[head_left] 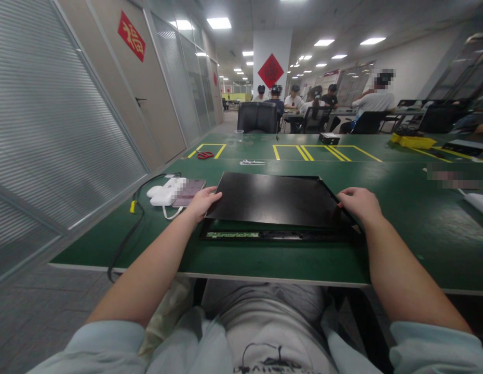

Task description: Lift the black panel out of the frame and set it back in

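Observation:
A flat black screen panel lies tilted over a shallow black frame on the green table. Its near edge sits above the frame, and a strip of green circuit board shows below that edge. My left hand holds the panel's left edge, thumb on top and fingers partly hidden beneath. At the opposite side my right hand is closed with bent fingers on the right rim of the frame, close to the panel's edge. Whether its fingertips also touch the panel I cannot tell.
Left of the panel lie a white device, a phone and a black cable. Farther back are red-handled scissors, a plastic cup, a small black box and a yellow object. Several people sit beyond.

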A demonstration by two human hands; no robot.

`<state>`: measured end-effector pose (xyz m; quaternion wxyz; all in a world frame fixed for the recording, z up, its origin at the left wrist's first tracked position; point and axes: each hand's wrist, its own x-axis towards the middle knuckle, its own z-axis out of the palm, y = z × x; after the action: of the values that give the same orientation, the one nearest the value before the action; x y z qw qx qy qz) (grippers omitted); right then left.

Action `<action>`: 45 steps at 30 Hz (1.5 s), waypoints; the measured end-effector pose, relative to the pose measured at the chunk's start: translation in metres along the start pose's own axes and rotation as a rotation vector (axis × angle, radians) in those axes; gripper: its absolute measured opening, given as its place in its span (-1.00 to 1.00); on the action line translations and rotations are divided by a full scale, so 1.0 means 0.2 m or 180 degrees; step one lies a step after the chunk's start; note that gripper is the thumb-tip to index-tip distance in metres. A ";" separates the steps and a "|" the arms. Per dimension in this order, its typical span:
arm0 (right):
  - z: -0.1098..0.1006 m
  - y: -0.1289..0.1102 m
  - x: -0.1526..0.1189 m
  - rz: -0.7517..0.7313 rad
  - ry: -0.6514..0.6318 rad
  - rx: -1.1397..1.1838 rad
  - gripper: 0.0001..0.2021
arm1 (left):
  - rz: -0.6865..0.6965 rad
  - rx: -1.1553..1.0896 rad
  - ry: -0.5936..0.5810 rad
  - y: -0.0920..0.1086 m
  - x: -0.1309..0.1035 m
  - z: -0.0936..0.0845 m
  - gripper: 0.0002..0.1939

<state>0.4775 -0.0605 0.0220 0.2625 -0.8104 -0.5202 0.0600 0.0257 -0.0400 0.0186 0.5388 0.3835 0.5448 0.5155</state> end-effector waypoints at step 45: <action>0.00 -0.03 0.00 -0.0003 -0.0166 -0.0455 -0.56 | 0.0260 0.0368 -0.0073 -0.05 0.04 -0.01 -0.59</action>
<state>0.4727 -0.0585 0.0240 0.1904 -0.8250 -0.5303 0.0437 0.0237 -0.0349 0.0079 0.5005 0.4417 0.5513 0.5004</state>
